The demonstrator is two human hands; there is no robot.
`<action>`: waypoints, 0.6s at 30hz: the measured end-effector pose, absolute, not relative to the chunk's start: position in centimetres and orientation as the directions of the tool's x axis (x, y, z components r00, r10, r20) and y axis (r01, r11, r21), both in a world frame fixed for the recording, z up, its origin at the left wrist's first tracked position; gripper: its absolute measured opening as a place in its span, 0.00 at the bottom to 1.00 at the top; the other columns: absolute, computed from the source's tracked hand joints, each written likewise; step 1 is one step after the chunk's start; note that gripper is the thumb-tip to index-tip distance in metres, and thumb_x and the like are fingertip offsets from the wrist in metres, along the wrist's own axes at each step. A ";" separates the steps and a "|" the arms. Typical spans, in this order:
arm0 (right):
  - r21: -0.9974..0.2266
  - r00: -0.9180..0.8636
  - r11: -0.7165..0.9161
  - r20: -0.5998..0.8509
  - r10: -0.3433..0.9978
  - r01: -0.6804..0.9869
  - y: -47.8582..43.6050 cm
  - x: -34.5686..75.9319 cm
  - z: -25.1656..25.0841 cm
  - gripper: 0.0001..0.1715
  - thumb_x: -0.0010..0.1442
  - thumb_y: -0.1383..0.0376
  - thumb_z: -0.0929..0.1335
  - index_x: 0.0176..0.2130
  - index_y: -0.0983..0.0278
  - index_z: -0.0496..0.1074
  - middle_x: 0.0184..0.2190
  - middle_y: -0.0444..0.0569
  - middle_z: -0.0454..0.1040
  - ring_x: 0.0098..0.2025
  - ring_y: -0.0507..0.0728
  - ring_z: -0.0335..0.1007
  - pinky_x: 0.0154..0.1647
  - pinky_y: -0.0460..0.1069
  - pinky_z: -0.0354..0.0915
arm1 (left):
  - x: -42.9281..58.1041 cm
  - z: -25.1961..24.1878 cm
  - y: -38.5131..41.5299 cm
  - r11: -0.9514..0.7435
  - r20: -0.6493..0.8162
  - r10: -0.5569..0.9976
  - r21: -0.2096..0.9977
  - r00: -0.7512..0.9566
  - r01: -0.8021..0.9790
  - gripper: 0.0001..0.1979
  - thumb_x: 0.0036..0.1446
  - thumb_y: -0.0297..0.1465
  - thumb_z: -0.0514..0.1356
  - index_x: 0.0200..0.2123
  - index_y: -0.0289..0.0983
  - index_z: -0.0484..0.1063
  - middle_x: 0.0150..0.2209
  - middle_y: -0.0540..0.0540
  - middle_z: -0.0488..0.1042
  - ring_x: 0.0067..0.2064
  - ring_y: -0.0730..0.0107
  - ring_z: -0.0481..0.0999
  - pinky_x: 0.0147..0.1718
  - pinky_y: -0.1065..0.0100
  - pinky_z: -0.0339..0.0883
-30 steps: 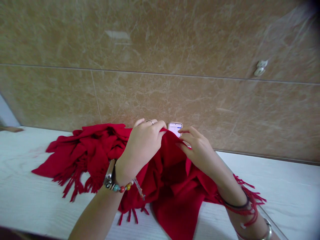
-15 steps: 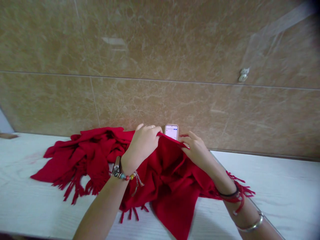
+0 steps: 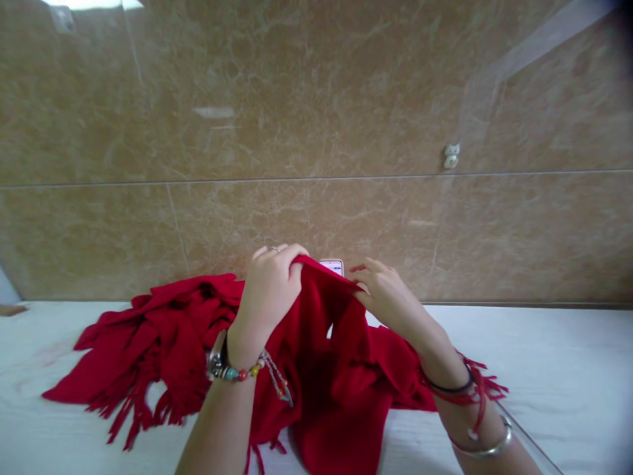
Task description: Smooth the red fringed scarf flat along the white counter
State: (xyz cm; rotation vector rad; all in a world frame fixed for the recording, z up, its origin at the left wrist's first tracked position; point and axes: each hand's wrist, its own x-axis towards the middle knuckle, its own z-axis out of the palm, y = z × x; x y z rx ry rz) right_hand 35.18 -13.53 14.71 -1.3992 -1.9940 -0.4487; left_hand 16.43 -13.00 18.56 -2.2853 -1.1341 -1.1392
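Note:
A red fringed scarf (image 3: 341,396) lies bunched and crumpled across the white tabletop. My left hand (image 3: 273,287) is closed round its upper edge and holds it raised. To the right, my right hand (image 3: 388,290) pinches the same edge between thumb and fingers, so a short stretch of cloth spans the two hands. Folds hang below that edge, with a small gap showing the white surface. The left part of the scarf rests in a loose heap, its fringe spread toward me. More fringe pokes out beyond my right wrist.
A phone (image 3: 332,266) with a lit screen stands against the brown marbled tile wall (image 3: 306,119), partly hidden by the cloth. A small white figure (image 3: 451,156) is fixed to the wall. A brown object (image 3: 12,309) sits at the far left of the white tabletop (image 3: 524,363).
The held edge is lifted and now covers more of the phone. A gap has opened in the folds under it. The view has tilted up slightly.

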 end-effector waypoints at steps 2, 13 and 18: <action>-0.088 -0.168 0.311 0.689 0.705 0.947 -13.4 35.8 14.7 0.13 0.50 0.75 0.62 0.31 0.65 0.74 0.40 0.53 0.72 0.44 0.58 0.65 0.45 0.53 0.59 | 16.2 19.0 -12.6 -0.560 0.819 0.520 0.112 0.243 0.821 0.12 0.54 0.23 0.48 0.33 0.37 0.71 0.33 0.46 0.76 0.37 0.65 0.73 0.39 0.66 0.63; -0.032 -0.054 0.115 0.746 0.664 0.993 -12.2 37.3 14.4 0.14 0.52 0.73 0.60 0.31 0.65 0.73 0.37 0.52 0.72 0.42 0.58 0.64 0.43 0.51 0.55 | 10.5 18.9 -11.9 -0.170 0.825 0.519 0.356 -0.224 0.919 0.16 0.57 0.29 0.45 0.41 0.33 0.69 0.37 0.39 0.74 0.40 0.57 0.72 0.38 0.64 0.64; -0.092 -0.047 0.189 0.782 0.622 0.978 -11.5 37.8 14.3 0.15 0.53 0.73 0.59 0.30 0.65 0.73 0.37 0.53 0.72 0.41 0.58 0.66 0.43 0.51 0.58 | 9.3 18.6 -11.6 -0.049 0.686 0.710 0.273 -0.158 0.961 0.16 0.56 0.31 0.49 0.46 0.32 0.67 0.44 0.36 0.71 0.46 0.52 0.69 0.43 0.58 0.62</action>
